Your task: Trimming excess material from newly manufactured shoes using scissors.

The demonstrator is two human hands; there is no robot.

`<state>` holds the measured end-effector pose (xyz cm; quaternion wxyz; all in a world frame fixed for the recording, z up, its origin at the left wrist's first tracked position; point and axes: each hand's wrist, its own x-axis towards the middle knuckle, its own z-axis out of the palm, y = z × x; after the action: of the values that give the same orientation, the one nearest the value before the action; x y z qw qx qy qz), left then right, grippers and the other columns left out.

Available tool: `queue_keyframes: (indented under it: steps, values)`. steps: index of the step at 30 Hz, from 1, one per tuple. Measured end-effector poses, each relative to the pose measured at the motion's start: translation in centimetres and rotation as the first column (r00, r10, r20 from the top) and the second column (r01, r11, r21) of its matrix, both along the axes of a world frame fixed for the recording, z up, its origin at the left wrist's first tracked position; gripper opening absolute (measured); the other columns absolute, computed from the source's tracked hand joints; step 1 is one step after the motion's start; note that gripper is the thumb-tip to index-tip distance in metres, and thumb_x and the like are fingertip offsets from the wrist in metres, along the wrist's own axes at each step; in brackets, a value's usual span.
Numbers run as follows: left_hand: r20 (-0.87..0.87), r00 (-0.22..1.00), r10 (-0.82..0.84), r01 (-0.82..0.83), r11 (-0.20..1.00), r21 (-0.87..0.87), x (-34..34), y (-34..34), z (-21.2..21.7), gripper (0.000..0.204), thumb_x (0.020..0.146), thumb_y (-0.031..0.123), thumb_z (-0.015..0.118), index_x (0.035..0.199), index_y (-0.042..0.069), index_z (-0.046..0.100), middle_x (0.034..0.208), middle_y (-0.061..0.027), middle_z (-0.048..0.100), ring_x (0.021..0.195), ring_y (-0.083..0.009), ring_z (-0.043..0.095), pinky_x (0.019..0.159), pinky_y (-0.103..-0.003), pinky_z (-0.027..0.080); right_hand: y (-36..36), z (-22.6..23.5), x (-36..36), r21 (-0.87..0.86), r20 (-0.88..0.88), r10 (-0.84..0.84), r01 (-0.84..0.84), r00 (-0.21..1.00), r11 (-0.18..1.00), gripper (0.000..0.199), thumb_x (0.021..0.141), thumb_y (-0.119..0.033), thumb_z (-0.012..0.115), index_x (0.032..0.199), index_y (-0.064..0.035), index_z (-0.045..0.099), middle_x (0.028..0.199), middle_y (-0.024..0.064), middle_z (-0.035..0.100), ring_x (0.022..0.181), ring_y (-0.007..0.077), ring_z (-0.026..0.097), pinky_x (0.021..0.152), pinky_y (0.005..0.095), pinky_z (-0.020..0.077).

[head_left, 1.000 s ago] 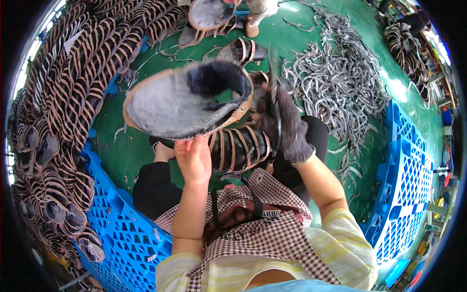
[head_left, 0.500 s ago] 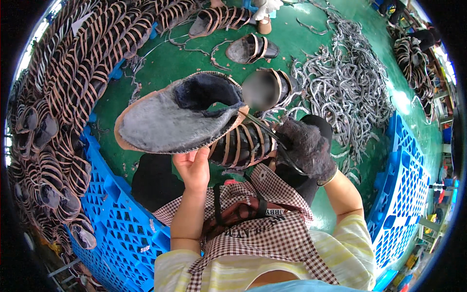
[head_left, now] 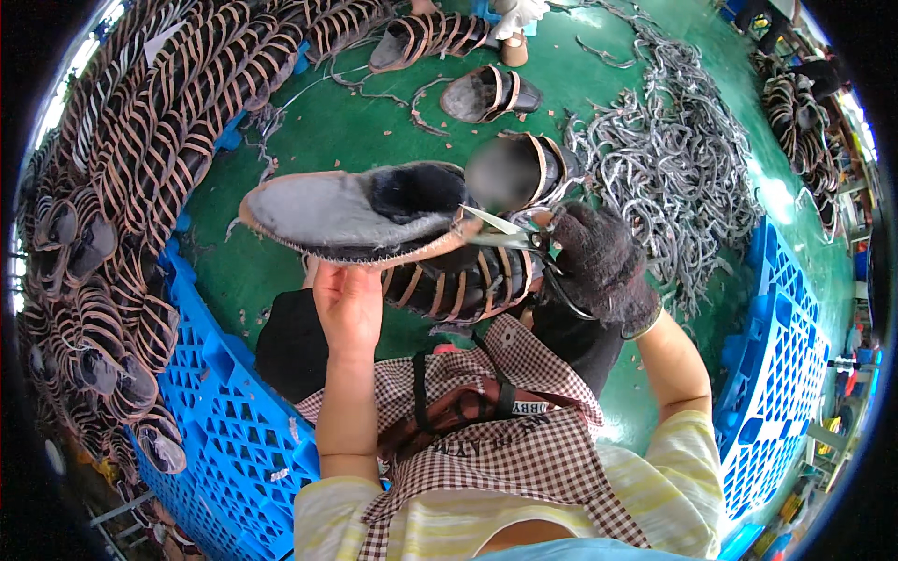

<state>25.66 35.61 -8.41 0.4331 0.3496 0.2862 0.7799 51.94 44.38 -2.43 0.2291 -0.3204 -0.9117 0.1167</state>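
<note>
My left hand [head_left: 348,304] is closed on the lower edge of a grey fur-lined shoe [head_left: 313,213], its thumb and fingers pinching the stitched tan rim. The shoe lies tilted, its dark opening toward the right. In its dark knitted glove, my right hand [head_left: 603,266] grips a pair of scissors [head_left: 505,236]. Their blades are spread, with the tips at the shoe's right end; whether they touch the rim I cannot tell. Just below the held shoe, a row of nested black shoes [head_left: 468,288] with tan edges lies near my lap.
Long stacks of nested shoes [head_left: 140,168] fill the left side, beside a blue plastic pallet [head_left: 234,421]. Another blue pallet [head_left: 776,374] stands at right. Grey fur trimmings [head_left: 664,168] are heaped on the green floor [head_left: 393,122]. Loose shoes [head_left: 486,93] lie ahead.
The held shoe has tilted, so its inside shows narrower and its stitched side shows more. My left hand moved slightly left. The scissor blades have spread apart, and my right hand shifted slightly right.
</note>
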Motion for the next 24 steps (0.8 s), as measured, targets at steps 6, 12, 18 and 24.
queue_keyframes:
  steps: [6,12,18,24]
  values:
    - [0.029,0.974,-0.226,0.227,0.973,-0.038,-0.2,-0.2,-0.1,0.044,0.086,0.016,0.05,0.125,0.0,0.038,0.129,-0.0117,0.041,0.122,-0.027,0.036,0.102,-0.046,0.024,0.5,0.6,-1.5,0.096,-0.061,0.199,-0.192,0.978,0.977,0.054,0.053,-0.021,0.071,0.103,-0.0065,0.056,0.087,0.0101,0.053,0.08,0.0306,0.054,0.067,0.0384,0.0417]
    - [0.058,0.958,-0.281,0.284,0.958,-0.042,-0.5,0.1,0.6,0.045,0.087,0.016,0.049,0.126,-0.001,0.036,0.131,-0.0122,0.039,0.123,-0.0276,0.035,0.102,-0.047,0.024,0.1,0.3,-1.3,-0.052,0.081,0.244,-0.24,0.966,0.969,0.051,0.053,-0.02,0.071,0.1,-0.0048,0.057,0.084,0.0101,0.056,0.067,0.0299,0.054,0.059,0.0368,0.0426]
    - [0.014,0.955,-0.297,0.298,0.953,-0.051,0.2,0.2,0.2,0.038,0.086,0.014,0.049,0.12,-0.002,0.042,0.125,-0.0129,0.045,0.119,-0.0279,0.04,0.101,-0.046,0.026,0.1,0.5,-2.9,0.177,-0.107,0.209,-0.188,0.972,0.966,0.044,0.059,-0.024,0.069,0.096,-0.0038,0.057,0.066,0.0094,0.052,0.057,0.0282,0.054,0.048,0.0379,0.0404]
    - [-0.04,0.959,-0.282,0.279,0.958,-0.075,0.3,0.4,0.8,0.03,0.085,0.014,0.052,0.11,-0.002,0.05,0.118,-0.012,0.05,0.112,-0.0259,0.046,0.099,-0.044,0.03,-0.4,-0.4,-2.9,0.184,-0.028,0.185,-0.177,0.982,0.967,0.044,0.059,-0.025,0.068,0.096,-0.0033,0.056,0.067,0.0095,0.052,0.057,0.0285,0.054,0.049,0.0381,0.0402]
